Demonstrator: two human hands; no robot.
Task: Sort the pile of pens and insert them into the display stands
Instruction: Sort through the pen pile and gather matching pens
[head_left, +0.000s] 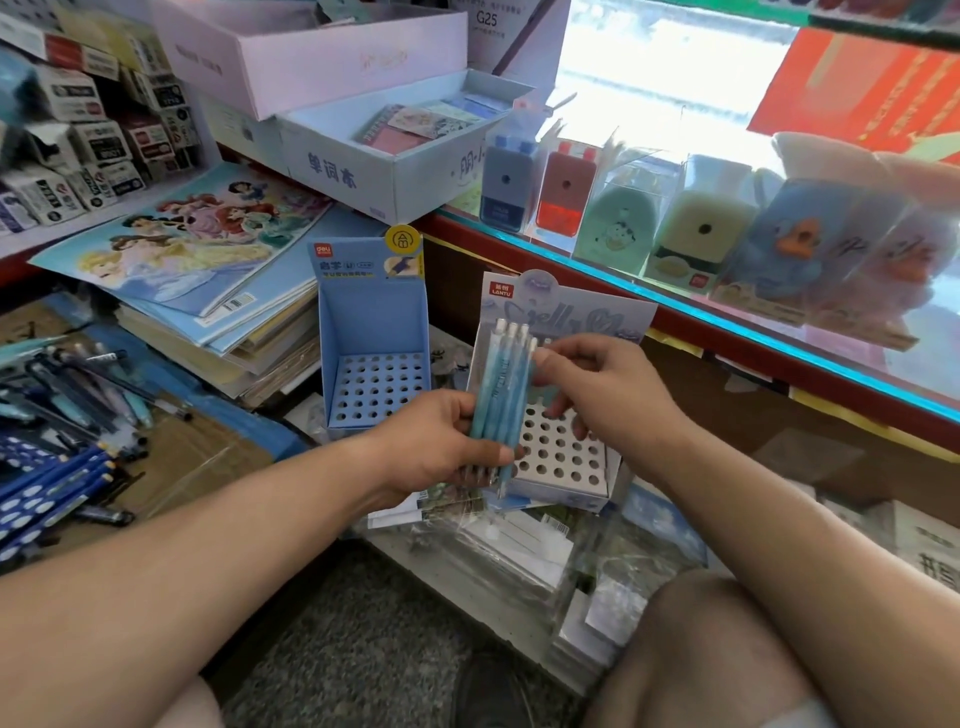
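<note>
Holding blue pens (496, 384) upright, left hand (436, 447) grip clamped round them. Right hand (608, 389) grip pinches one, seemingly the rightmost.

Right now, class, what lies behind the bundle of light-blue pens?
The white cardboard display stand with round holes and its pale header card. The light-blue pens, left hand and right hand cover some holes.

Notebook stack (208, 291), seemingly boxed sharpeners (696, 228)

Shop: glass counter (675, 307), speckled floor (363, 649), bright daylight.
</note>
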